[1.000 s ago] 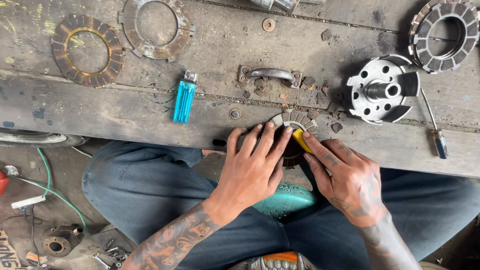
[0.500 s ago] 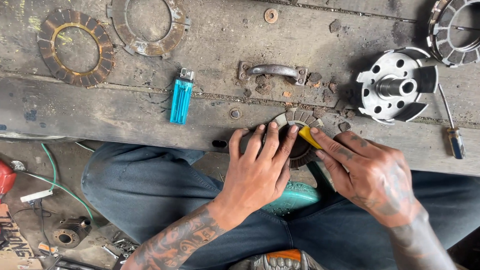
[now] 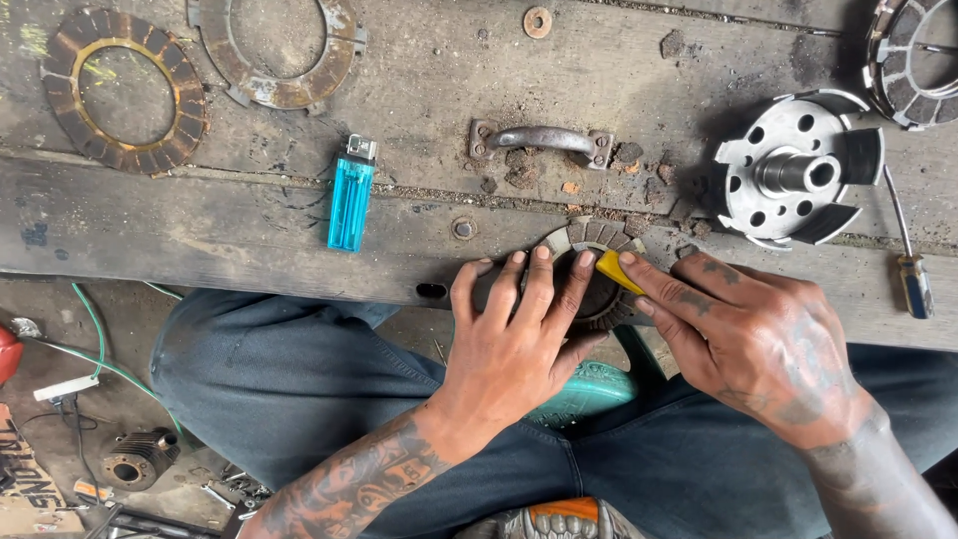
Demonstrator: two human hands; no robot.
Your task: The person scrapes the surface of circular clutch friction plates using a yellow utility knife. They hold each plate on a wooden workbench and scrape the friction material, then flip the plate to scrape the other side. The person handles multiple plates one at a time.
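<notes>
At near edge of wooden surface, left hand spread flat, pinning segmented friction disc; right hand pinching yellow tool against disc's rim. Blue lighter well left, clutch hub beyond right hand

One piece of brown printed cardboard lies flat on the floor at the lower left, well left of the blue-jeaned knee, cut off by the frame edge, with dark lettering across it.
</notes>
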